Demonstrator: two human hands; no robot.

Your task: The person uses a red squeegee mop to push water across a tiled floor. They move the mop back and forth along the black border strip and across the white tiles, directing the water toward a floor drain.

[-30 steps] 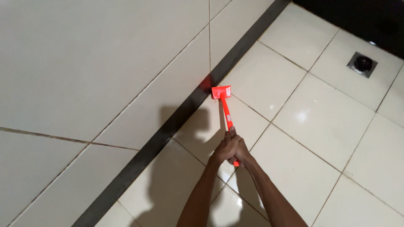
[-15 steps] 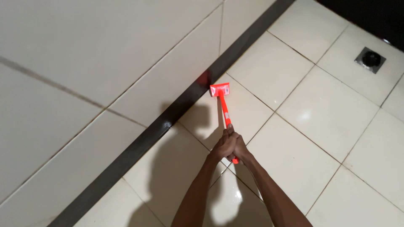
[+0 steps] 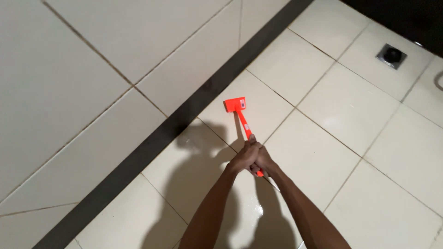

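The lower part of the orange hammer handle is covered by the left hand and right hand, which overlap so closely that individual fingers cannot be separated; only the handle's butt end shows below them. Both forearms are cut off by the bottom edge; the striking faces of the hammer head cannot be made out. The floor drain is too small for its grating to be read; a pale curved object is cut off by the right edge and cannot be identified.
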